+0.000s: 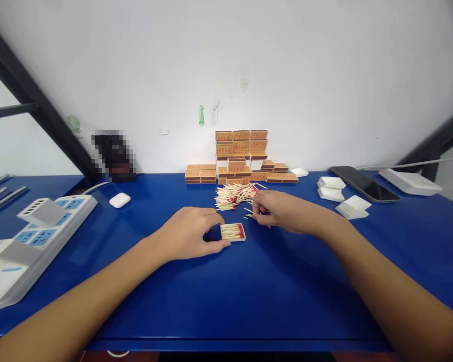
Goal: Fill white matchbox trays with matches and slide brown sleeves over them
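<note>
A small white tray [233,232] of red-tipped matches lies on the blue table [226,291]. My left hand [191,233] rests beside it, thumb and forefinger curled round the tray's left end. My right hand [279,210] is just right of the tray, fingers pinched on a few loose matches. Behind both hands lies a loose pile of matches [234,195]. Orange matchboxes [241,156] are stacked against the wall behind the pile.
Empty white trays [342,196] lie at the right, with a black phone [364,183] and a white box [409,181] beyond. At the left are a large power strip [26,241], a white earbud case [120,200] and a dark object [115,156].
</note>
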Tool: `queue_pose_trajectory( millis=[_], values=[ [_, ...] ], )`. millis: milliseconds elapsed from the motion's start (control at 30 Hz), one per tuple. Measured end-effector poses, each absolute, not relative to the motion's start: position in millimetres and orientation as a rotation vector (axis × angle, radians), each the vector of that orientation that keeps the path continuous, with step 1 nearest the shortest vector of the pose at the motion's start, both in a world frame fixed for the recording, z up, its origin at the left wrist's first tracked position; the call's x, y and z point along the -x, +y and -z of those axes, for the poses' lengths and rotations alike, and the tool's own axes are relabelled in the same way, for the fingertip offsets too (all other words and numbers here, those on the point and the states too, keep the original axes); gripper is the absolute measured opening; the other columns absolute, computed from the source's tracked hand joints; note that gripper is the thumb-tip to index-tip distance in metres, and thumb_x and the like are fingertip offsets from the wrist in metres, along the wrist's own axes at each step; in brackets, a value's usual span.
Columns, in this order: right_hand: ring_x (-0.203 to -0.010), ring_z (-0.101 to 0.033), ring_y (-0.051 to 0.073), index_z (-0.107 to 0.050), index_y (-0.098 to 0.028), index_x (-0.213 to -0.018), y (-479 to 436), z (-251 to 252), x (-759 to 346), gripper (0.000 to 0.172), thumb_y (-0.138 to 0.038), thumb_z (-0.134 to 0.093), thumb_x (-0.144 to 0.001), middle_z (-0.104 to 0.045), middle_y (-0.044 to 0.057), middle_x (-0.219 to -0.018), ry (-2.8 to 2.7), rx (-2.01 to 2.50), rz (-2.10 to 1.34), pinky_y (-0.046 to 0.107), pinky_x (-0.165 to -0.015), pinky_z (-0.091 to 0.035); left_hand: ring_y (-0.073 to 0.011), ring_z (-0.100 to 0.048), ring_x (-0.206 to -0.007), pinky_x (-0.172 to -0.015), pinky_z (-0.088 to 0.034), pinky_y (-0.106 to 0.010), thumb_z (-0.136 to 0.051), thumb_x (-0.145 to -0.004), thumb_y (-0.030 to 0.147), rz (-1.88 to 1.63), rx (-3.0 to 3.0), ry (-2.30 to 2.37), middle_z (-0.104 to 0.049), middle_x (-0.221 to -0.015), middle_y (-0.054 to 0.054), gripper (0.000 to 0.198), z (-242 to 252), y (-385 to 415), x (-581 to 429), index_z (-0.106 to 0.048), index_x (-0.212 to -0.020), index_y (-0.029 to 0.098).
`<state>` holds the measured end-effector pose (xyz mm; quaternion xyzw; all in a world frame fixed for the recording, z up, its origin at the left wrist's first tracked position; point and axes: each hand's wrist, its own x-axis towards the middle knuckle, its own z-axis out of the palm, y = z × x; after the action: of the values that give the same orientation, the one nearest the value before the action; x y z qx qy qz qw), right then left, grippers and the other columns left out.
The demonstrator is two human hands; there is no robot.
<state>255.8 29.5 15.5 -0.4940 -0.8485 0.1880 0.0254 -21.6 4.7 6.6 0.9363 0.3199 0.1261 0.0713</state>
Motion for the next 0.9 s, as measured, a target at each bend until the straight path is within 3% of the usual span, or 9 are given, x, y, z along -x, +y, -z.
queue_pose_trajectory(
  millis=[267,400,533,733,900],
  values=[
    [-0.075,-0.052,0.017,-0.062,-0.022,-0.088,21,-20,-245,0.014,-0.034,-0.061,-0.096,-0.063,0.002,-0.086,-2.524,1.259,-0.651,0.031,-0.065,-0.036,-0.0146,-0.058,-0.066,-0.062,-0.04,-0.029,-0.07,-0.094,0.046,-0.391,-2.805,0.962,-0.066,-0.081,0.0,0.031,-5,6,22,-0.075,-0.102,0.017],
    [-0.077,-0.051,0.015,-0.06,-0.022,-0.086,9,-18,-230,0.01,-0.026,-0.063,-0.094,-0.061,0.001,-0.088,-2.576,1.105,-0.676,0.028,-0.067,-0.038,-0.0143,-0.057,-0.066,-0.061,-0.04,-0.029,-0.071,-0.093,0.045,-0.407,-2.824,0.952,-0.066,-0.081,0.0,0.03,-4,6,23,-0.074,-0.097,0.016],
    [-0.08,-0.055,0.015,-0.06,-0.02,-0.088,1,-16,-219,0.007,-0.018,-0.064,-0.094,-0.063,0.003,-0.095,-2.605,1.124,-0.658,0.028,-0.07,-0.04,-0.014,-0.056,-0.064,-0.06,-0.039,-0.029,-0.071,-0.093,0.044,-0.41,-2.825,0.957,-0.065,-0.078,0.0,0.029,-4,7,22,-0.073,-0.097,0.016],
    [-0.085,-0.058,0.017,-0.066,-0.021,-0.097,2,-20,-225,0.008,-0.029,-0.069,-0.096,-0.067,0.003,-0.099,-2.608,1.148,-0.594,0.029,-0.071,-0.041,-0.0138,-0.056,-0.065,-0.061,-0.039,-0.029,-0.071,-0.093,0.044,-0.379,-2.799,0.974,-0.065,-0.08,0.001,0.028,-6,6,21,-0.073,-0.096,0.016],
    [-0.083,-0.058,0.018,-0.066,-0.022,-0.093,3,-24,-235,0.009,-0.031,-0.067,-0.094,-0.068,0.003,-0.096,-2.63,1.161,-0.566,0.03,-0.069,-0.042,-0.014,-0.055,-0.065,-0.061,-0.038,-0.029,-0.07,-0.094,0.045,-0.361,-2.81,0.976,-0.065,-0.08,0.0,0.029,-8,4,21,-0.073,-0.098,0.016]
  ],
)
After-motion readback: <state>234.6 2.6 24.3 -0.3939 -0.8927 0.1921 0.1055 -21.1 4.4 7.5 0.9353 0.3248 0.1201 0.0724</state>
